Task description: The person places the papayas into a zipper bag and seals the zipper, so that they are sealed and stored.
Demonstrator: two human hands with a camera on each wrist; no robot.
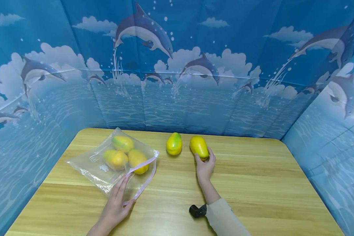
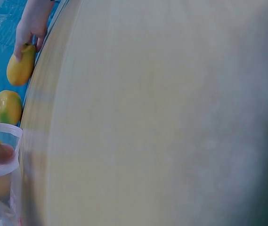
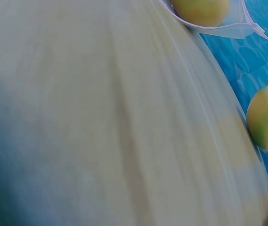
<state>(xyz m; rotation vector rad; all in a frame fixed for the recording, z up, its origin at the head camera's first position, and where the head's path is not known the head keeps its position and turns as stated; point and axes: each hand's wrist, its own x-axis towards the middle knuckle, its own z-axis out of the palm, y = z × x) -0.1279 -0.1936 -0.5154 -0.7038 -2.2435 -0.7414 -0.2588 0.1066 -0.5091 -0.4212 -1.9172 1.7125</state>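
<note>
My right hand grips the near end of a yellow papaya at the table's back, thumb on one side and fingers on the other. To its left lies another papaya, yellow with a green streak. A clear zip bag with a pink edge lies on the left, holding three papayas. At the bag's mouth, my left hand holds the rim, fingers on the upper edge and thumb by the lower one. The left wrist view shows the thumb on the pink strip. My right hand is outside the right wrist view.
The wooden table has rounded back corners. Behind it and at both sides hangs a blue dolphin-print curtain. A black device is attached at the right wrist, beside a light sleeve.
</note>
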